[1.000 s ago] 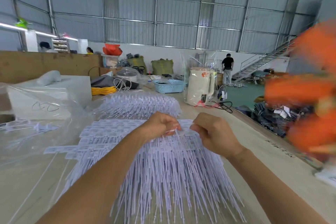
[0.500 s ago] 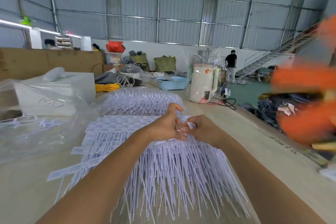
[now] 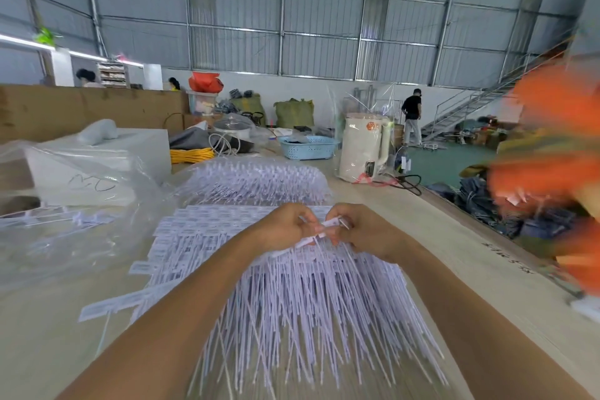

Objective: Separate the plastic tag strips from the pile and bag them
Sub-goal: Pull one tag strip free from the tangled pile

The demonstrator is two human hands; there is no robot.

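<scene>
two hands are held close together over the far end of the pile of plastic tag strips (image 3: 292, 295), which is spread across the middle of the tabletop (image 3: 461, 237). the left hand (image 3: 285, 227) and the right hand (image 3: 363, 230) are curled, and a white tag strip (image 3: 324, 227) is pinched between their fingers. a clear plastic bag (image 3: 74, 204) is seen at the left, and a second bundle of strips (image 3: 259, 178) just beyond the pile.

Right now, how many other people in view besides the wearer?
3: one person in black standing by the stairs at right, two heads behind the cardboard wall at left. Clutter may hide others.
</scene>
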